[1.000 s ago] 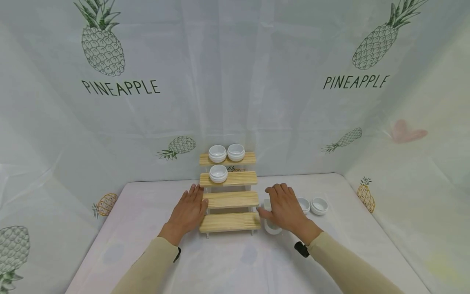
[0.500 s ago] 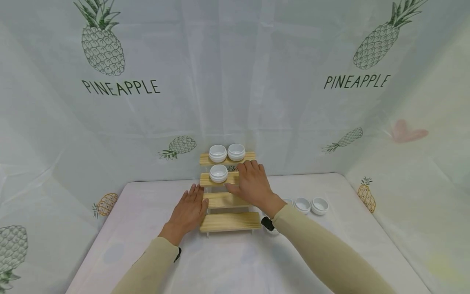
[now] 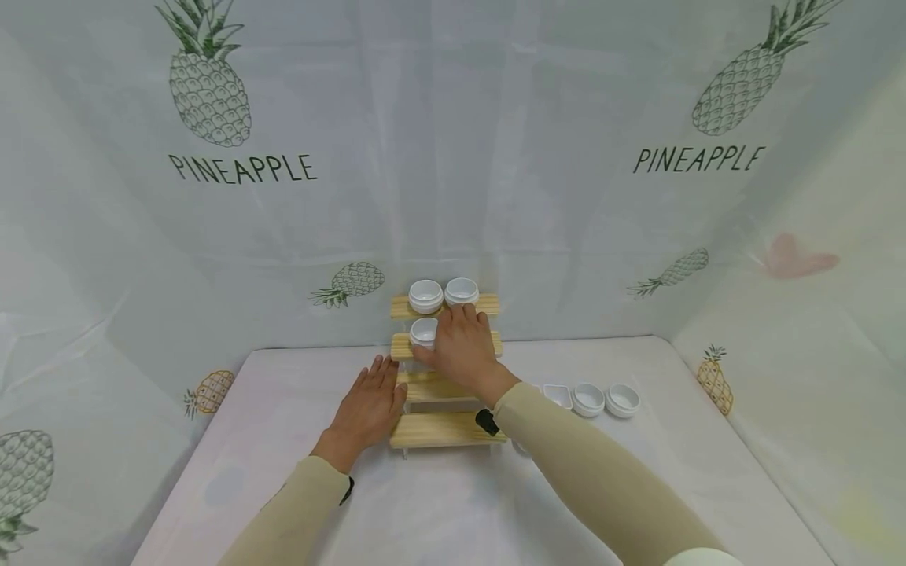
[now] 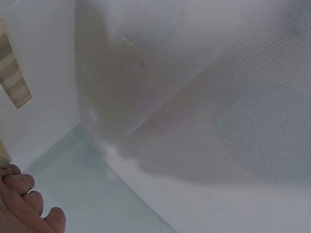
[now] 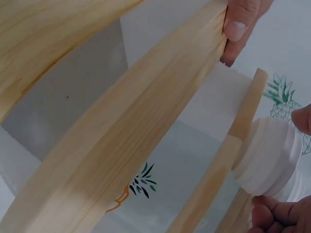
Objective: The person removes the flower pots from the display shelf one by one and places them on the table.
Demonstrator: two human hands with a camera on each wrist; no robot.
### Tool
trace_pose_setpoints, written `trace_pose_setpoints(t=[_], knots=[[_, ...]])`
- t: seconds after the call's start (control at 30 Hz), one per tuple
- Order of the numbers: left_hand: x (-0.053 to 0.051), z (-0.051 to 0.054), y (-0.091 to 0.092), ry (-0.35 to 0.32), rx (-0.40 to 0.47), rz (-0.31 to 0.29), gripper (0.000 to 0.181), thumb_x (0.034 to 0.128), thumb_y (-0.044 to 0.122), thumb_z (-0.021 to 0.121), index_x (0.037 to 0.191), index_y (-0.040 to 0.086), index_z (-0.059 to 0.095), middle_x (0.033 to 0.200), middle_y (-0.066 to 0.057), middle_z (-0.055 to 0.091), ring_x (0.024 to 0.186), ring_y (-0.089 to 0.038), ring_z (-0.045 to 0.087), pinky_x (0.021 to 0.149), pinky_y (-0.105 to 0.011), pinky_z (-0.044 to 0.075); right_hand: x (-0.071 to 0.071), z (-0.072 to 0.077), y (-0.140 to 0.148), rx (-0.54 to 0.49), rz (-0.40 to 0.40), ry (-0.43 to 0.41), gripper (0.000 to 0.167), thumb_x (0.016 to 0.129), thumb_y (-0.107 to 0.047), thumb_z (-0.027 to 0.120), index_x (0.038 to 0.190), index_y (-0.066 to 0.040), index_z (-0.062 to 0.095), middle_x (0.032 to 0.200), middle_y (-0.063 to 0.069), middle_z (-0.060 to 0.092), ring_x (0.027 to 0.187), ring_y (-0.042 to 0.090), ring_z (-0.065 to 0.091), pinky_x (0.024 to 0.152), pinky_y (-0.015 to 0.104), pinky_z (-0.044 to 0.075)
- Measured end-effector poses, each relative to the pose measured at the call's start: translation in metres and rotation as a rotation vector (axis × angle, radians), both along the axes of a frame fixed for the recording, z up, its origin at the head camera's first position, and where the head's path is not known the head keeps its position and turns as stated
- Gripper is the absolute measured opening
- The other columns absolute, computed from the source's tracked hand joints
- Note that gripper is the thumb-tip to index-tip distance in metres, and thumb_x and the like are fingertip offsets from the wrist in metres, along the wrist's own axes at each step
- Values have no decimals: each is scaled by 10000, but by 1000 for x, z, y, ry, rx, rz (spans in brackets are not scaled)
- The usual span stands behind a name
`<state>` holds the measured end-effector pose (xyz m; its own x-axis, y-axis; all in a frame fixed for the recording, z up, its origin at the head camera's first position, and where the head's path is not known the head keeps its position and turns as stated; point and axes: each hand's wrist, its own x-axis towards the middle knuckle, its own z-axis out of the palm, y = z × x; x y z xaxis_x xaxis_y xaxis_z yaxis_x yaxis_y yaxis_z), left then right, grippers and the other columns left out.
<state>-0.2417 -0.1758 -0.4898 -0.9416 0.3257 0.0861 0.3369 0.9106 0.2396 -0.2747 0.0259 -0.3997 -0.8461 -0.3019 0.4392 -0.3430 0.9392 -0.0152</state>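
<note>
A stepped stand with wooden shelves (image 3: pixel 446 428) carries two small white bowls, one of them this bowl (image 3: pixel 425 295), on its top shelf. Another white bowl (image 5: pixel 267 158) sits on the shelf below. My right hand (image 3: pixel 465 343) reaches over the stand and curls round that bowl, thumb on one side and fingers (image 5: pixel 277 216) on the other; the head view hides part of the contact. My left hand (image 3: pixel 368 407) rests along the stand's left side, fingers extended, fingertips touching the shelf edge.
Right of the stand are two white bowls (image 3: pixel 623 400) and a square white dish (image 3: pixel 557 395). My right forearm partly covers another white piece (image 3: pixel 520 448). A pineapple-print cloth (image 3: pixel 340 220) hangs behind the table.
My right hand has moved from beside the dishes on the right, up and left over the stand, to the bowl on the second shelf. My left hand stays in place.
</note>
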Motion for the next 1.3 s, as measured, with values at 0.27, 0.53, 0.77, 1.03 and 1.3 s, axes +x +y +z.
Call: trace_pose_setpoints(t=[0.27, 0.53, 0.77, 1.03, 1.3], knots=[[1, 0, 0, 17, 2, -1, 680, 1165, 430, 217, 1655, -40, 233, 1737, -200, 221, 1635, -358, 160, 1327, -541, 183, -2, 2, -1, -7, -19, -92, 761, 937, -677, 633, 1173, 45, 671, 1188, 151, 680, 1134, 337, 591, 937, 492, 519], [2, -1, 1, 27, 0, 10, 671, 1163, 416, 233, 1647, -48, 256, 1730, -202, 240, 1631, -364, 175, 1324, -543, 194, 0, 1, 8, 12, 2, -54, 716, 907, -684, 663, 1125, -2, 657, 1125, 136, 666, 1076, 325, 568, 911, 460, 510], [5, 4, 2, 37, 17, 4, 659, 1165, 395, 261, 1636, -67, 273, 1718, -232, 265, 1619, -395, 204, 1313, -567, 211, 6, 2, 17, 10, 15, -9, 730, 890, -718, 670, 1108, -22, 662, 1111, 124, 673, 1038, 314, 561, 889, 447, 508], [2, 1, 0, 14, 2, 1, 680, 1165, 422, 212, 1653, -51, 217, 1733, -214, 224, 1630, -375, 162, 1325, -550, 178, 16, 1, 36, -33, 29, 34, 662, 869, -669, 714, 1092, -47, 669, 1026, 115, 666, 974, 314, 555, 839, 438, 487], [3, 3, 1, 3, 18, -2, 678, 1165, 422, 219, 1653, -49, 215, 1734, -213, 208, 1632, -372, 151, 1327, -549, 170, 27, -4, 61, -45, 43, 103, 625, 842, -614, 762, 1038, -27, 677, 920, 102, 625, 904, 314, 547, 770, 423, 453]])
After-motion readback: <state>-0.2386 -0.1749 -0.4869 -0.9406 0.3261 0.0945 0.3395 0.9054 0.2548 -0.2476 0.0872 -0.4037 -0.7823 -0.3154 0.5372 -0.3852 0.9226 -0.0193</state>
